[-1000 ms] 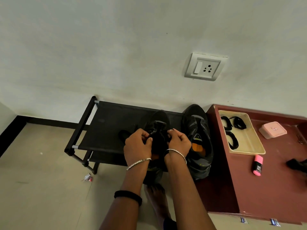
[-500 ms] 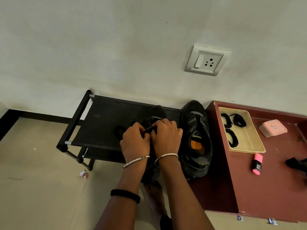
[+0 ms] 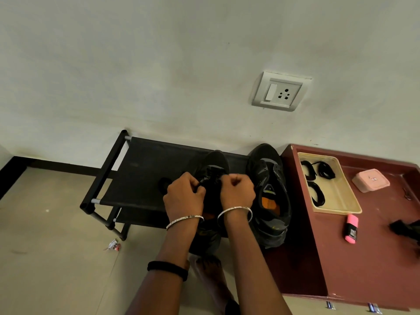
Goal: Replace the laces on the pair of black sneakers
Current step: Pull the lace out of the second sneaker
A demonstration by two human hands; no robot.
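A: You're in a home, I'd say, some hallway corner. That low black shoe rack (image 3: 145, 176) at your twelve o'clock stands against a plain painted wall (image 3: 159, 64), black sneakers (image 3: 268, 178) on it.

B: Agreed. You've a household switch-and-socket plate (image 3: 280, 93) in that wall at one o'clock, and at three o'clock a maroon cabinet top (image 3: 375, 269) with a beige tray (image 3: 338, 196), a pink box (image 3: 370, 183) and a pink highlighter (image 3: 351, 228).

A: And your floor (image 3: 45, 246) is pale tile, with dark skirting (image 3: 56, 165) at ten o'clock and a bare foot (image 3: 213, 276) at six.
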